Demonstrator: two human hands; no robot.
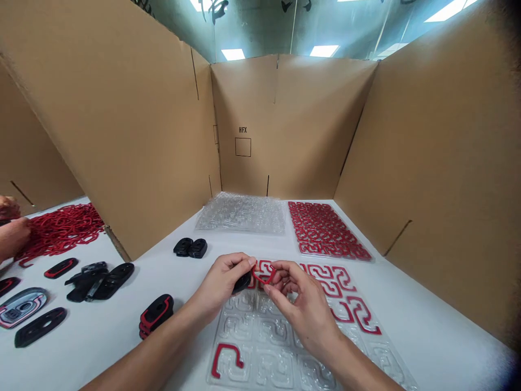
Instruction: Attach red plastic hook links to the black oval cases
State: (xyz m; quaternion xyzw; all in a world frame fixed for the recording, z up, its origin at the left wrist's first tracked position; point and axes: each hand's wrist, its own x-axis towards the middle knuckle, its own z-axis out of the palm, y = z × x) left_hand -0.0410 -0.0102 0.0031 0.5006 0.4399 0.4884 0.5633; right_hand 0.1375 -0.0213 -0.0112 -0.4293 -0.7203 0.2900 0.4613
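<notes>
My left hand (223, 282) is closed around a black part (242, 283), which is partly hidden by the fingers. Just to its right, my right hand (293, 290) pinches a thin red curved strip (264, 279), whose left end meets my left fingertips. Both hands are over a clear moulded tray (277, 355). Red strips fill some slots at its back and right, and one red strip (226, 355) lies at its front left. Left of my left forearm is a stack of black parts with red edging (157, 314).
Two black parts (190, 247) lie behind my left hand. Stacked clear trays (242, 213) and a tray full of red strips (325, 229) stand at the back. Cardboard walls (293, 125) surround the table. Far left, another person's hand (14, 237) touches a red pile (61, 231).
</notes>
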